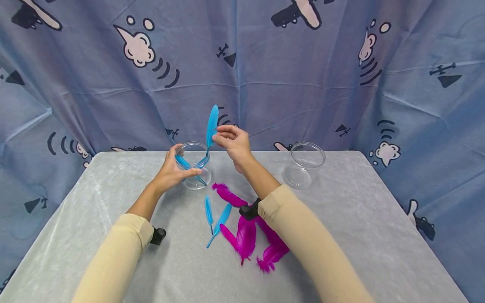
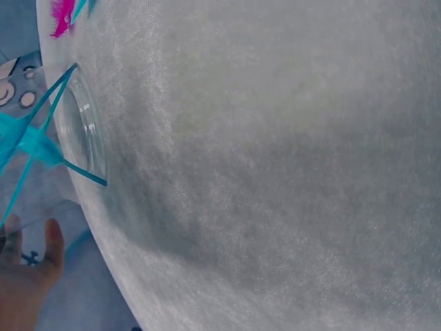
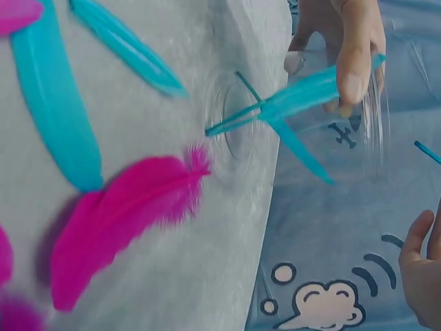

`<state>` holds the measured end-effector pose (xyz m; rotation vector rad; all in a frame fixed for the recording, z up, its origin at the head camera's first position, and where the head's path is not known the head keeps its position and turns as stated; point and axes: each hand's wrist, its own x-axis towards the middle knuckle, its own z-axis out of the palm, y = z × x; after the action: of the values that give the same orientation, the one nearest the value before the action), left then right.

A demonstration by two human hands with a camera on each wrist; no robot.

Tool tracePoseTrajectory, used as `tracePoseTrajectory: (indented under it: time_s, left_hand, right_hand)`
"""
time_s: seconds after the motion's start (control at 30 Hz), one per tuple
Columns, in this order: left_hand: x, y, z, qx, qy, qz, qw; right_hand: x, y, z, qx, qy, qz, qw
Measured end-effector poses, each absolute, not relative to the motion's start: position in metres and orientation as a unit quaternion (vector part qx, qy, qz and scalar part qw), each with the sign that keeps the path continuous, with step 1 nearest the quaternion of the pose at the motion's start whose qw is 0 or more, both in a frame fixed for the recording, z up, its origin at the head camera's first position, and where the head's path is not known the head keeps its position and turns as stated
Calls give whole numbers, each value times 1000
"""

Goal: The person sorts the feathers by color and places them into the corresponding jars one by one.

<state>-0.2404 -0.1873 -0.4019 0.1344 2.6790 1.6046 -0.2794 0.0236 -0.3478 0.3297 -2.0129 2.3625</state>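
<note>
My left hand (image 1: pixel 172 170) grips a clear plastic jar (image 1: pixel 192 144) that stands near the table's back edge, fingers and thumb around its sides. Inside the jar, several blue feathers (image 3: pixel 303 93) lean crosswise with quills toward the bottom. Between thumb and fingers, my right hand (image 1: pixel 236 145) pinches another blue feather (image 1: pixel 212 122) upright, quill down, at the right side of the jar's rim. In the right wrist view only the quill tip of this feather shows, at the right edge.
Two blue feathers (image 1: pixel 209 212) lie on the grey table (image 1: pixel 178 261) in front of the jar. Beside them are several magenta feathers (image 1: pixel 246 235), partly under my right forearm. A second clear jar (image 1: pixel 297 179) stands at the back right. Behind hangs a patterned blue curtain (image 1: pixel 257 54).
</note>
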Motion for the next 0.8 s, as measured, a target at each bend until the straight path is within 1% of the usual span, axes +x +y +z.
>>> tracePoseTrajectory:
  time_s: [0.33, 0.6, 0.8]
  left_hand:
    - [-242, -188, -403, 49, 856, 515, 9]
    - [-244, -190, -403, 50, 856, 515, 13]
    - [-247, -191, -402, 53, 855, 516, 14]
  right_hand:
    - [-279, 4, -363, 112, -666, 737, 32]
    - [-279, -3, -375, 160, -723, 671, 33]
    - [-279, -2, -374, 208, -744, 634, 32]
